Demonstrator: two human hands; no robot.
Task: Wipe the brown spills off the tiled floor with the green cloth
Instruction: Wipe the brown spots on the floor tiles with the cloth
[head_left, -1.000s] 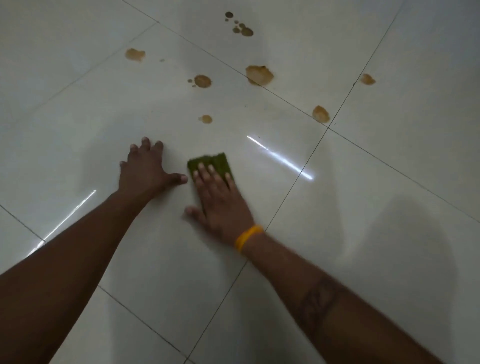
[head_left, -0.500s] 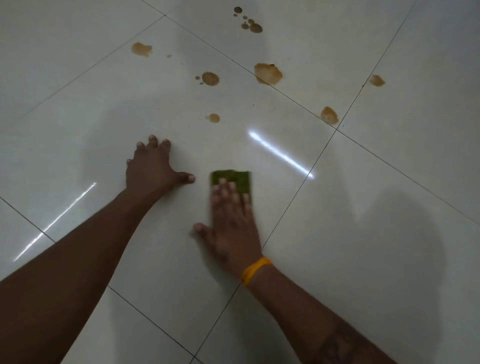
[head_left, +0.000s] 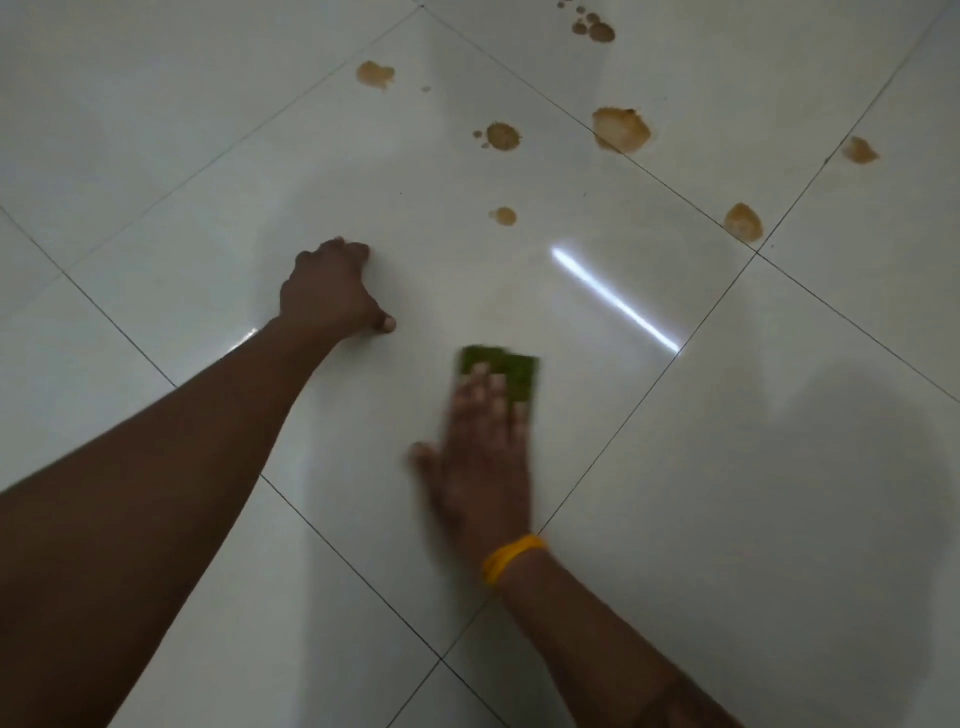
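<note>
A folded green cloth (head_left: 506, 373) lies flat on the white tiled floor (head_left: 727, 493). My right hand (head_left: 480, 467), with a yellow band at the wrist, presses flat on the cloth's near part and is blurred by motion. My left hand (head_left: 330, 293) rests on the floor to the left, its fingers curled under. Several brown spills lie farther away: a small spot (head_left: 503, 215) nearest the cloth, a round one (head_left: 501, 136), a large patch (head_left: 621, 129), one on a grout line (head_left: 744, 221), one at right (head_left: 860, 150), one at upper left (head_left: 375, 74) and a cluster at the top (head_left: 595, 28).
Dark grout lines (head_left: 644, 395) cross the glossy tiles diagonally. A bright streak of reflected light (head_left: 615, 299) lies right of the cloth. A shadow (head_left: 857, 467) darkens the tile at right.
My right hand has slid the cloth toward me and to the right. My left hand's fingers, spread flat before, have curled in.
</note>
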